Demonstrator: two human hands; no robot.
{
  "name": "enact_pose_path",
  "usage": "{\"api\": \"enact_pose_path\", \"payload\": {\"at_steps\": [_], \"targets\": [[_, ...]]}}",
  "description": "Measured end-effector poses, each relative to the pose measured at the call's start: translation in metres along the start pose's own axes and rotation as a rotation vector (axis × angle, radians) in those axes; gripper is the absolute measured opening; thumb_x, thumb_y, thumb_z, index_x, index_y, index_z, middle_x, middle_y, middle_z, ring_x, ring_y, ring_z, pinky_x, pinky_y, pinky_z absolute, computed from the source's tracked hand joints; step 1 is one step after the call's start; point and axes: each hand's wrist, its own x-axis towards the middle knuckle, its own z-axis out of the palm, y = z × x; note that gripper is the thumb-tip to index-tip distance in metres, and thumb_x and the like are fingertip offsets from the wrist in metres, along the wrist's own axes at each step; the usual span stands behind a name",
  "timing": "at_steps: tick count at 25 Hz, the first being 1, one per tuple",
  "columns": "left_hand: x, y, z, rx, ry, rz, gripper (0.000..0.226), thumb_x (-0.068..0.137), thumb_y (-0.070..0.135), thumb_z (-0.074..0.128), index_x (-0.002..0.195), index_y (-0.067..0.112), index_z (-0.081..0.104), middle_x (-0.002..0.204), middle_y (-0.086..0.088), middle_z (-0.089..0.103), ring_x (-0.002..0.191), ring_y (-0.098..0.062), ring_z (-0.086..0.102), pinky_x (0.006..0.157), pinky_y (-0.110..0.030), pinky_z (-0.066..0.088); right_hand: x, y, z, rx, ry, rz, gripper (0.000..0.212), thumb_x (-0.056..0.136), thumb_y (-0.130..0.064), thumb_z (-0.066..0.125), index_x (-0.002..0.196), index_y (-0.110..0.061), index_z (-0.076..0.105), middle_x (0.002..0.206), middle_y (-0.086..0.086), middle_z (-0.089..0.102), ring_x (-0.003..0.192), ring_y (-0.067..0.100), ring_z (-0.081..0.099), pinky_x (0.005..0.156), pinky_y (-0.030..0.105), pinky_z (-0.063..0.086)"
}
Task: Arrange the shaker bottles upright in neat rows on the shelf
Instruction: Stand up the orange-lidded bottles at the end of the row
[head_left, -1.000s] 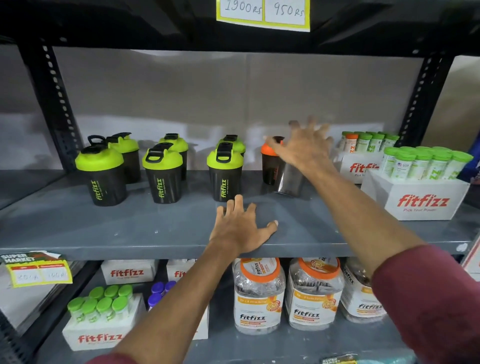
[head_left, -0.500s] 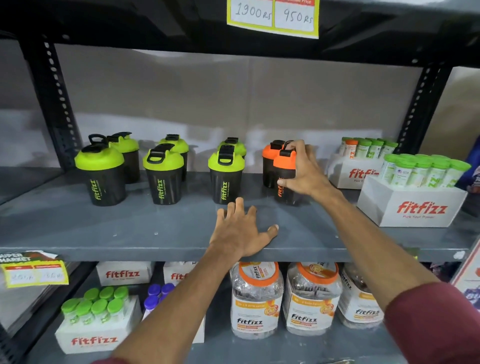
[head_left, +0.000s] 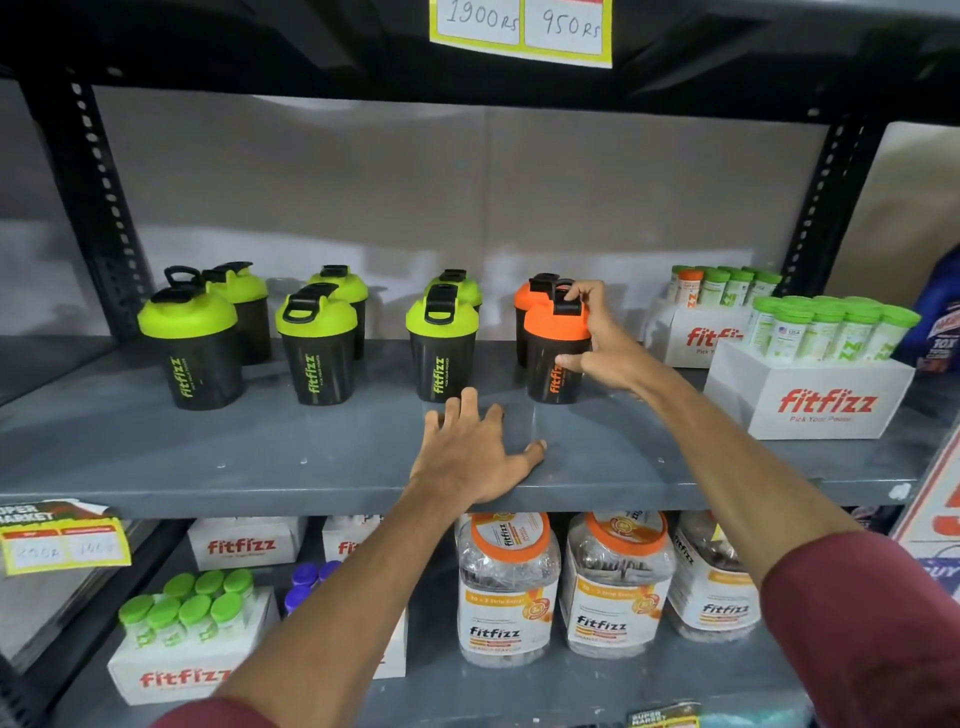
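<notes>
Right grip (head_left: 597, 338) closed around front orange shaker (head_left: 553, 358), upright on shelf (head_left: 260, 457), second orange shaker (head_left: 524, 304) just behind, left grip (head_left: 475, 457) spread flat, empty, on shelf edge

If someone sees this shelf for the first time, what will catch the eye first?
Probably the front orange-lidded shaker, the odd colour beside three pairs of green-lidded shakers on the grey shelf. The right hand grips it by cap and side, while the left hand lies flat on the shelf's front edge. White fitfizz boxes of green-capped tubes stand at the right.
</notes>
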Motion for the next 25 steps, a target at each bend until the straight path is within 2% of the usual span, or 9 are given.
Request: {"api": "enact_pose_path", "payload": {"at_steps": [2,3,5,6,9,11,14,19,25], "targets": [[-0.001,0.0,-0.001,-0.017,0.005,-0.001,0.08,0.09,0.076,0.034,0.145,0.018,0.046,0.142,-0.011,0.036,0.135,-0.029,0.036,0.114,-0.051,0.029,-0.006,-0.004,-0.001,0.063,-0.022,0.005,0.078,0.081,0.015,0.065,0.123,-0.034,0.022,0.153,0.009,0.028,0.139,0.024,0.038,0.103,0.029,0.048],[-0.001,0.0,-0.001,-0.035,0.0,-0.004,0.081,0.09,0.076,0.036,0.145,0.018,0.046,0.141,-0.01,0.037,0.134,-0.029,0.036,0.114,-0.051,0.029,-0.011,-0.006,-0.001,0.084,-0.019,0.004,0.08,0.082,0.018,0.064,0.129,-0.028,0.02,0.158,0.006,0.021,0.14,0.008,0.032,0.102,0.014,0.041],[-0.001,-0.001,-0.001,-0.132,0.015,-0.032,0.08,0.086,0.077,0.045,0.137,0.016,0.049,0.134,-0.008,0.038,0.129,-0.028,0.039,0.112,-0.047,0.033,-0.026,-0.008,0.003,0.14,0.031,0.019,0.091,0.081,0.018,0.07,0.143,-0.014,0.011,0.147,-0.011,0.026,0.118,-0.025,0.036,0.088,-0.007,0.03],[-0.002,-0.002,-0.001,-0.222,0.058,-0.063,0.076,0.082,0.076,0.053,0.128,0.015,0.049,0.128,-0.007,0.038,0.124,-0.027,0.04,0.109,-0.044,0.036,-0.034,-0.005,0.008,0.167,0.074,0.033,0.102,0.078,0.011,0.078,0.147,-0.009,0.007,0.141,-0.014,0.027,0.11,-0.027,0.039,0.088,-0.008,0.028],[0.006,-0.009,-0.002,-0.559,0.321,-0.285,0.072,0.071,0.064,0.078,0.109,0.016,0.041,0.115,-0.002,0.033,0.113,-0.023,0.038,0.098,-0.04,0.042,-0.047,0.004,0.032,0.204,0.254,0.169,0.128,0.063,-0.018,0.096,0.152,-0.02,0.004,0.158,0.004,0.017,0.136,0.003,0.025,0.111,0.02,0.025],[0.021,-0.015,-0.009,-0.717,0.42,-0.525,0.089,0.062,0.058,0.088,0.118,0.012,0.038,0.123,-0.005,0.033,0.118,-0.026,0.036,0.099,-0.044,0.041,-0.043,0.004,0.046,0.302,0.364,0.329,0.13,0.057,-0.029,0.098,0.151,-0.024,0.009,0.16,0.009,0.018,0.144,0.022,0.029,0.115,0.037,0.03],[0.048,-0.025,-0.017,-0.757,0.391,-0.726,0.114,0.053,0.057,0.094,0.134,0.007,0.032,0.138,-0.009,0.035,0.13,-0.032,0.036,0.104,-0.048,0.037,-0.029,0.0,0.059,0.304,0.47,0.522,0.126,0.052,-0.041,0.098,0.146,-0.023,0.016,0.153,0.013,0.029,0.142,0.034,0.032,0.115,0.05,0.035],[0.067,-0.027,-0.005,-0.585,0.366,-0.726,0.099,0.064,0.053,0.089,0.134,0.006,0.037,0.142,-0.013,0.043,0.135,-0.036,0.036,0.106,-0.053,0.032,-0.019,0.001,0.076,-0.008,0.53,0.528,0.103,0.061,-0.047,0.091,0.135,-0.012,0.029,0.139,0.016,0.045,0.133,0.04,0.042,0.106,0.055,0.042],[0.067,-0.027,-0.001,-0.553,0.414,-0.703,0.087,0.073,0.048,0.085,0.132,0.005,0.038,0.141,-0.014,0.044,0.134,-0.037,0.035,0.105,-0.053,0.032,-0.019,0.006,0.079,-0.078,0.5,0.427,0.09,0.072,-0.046,0.083,0.137,-0.011,0.031,0.14,0.015,0.048,0.132,0.041,0.045,0.11,0.056,0.037]]}}
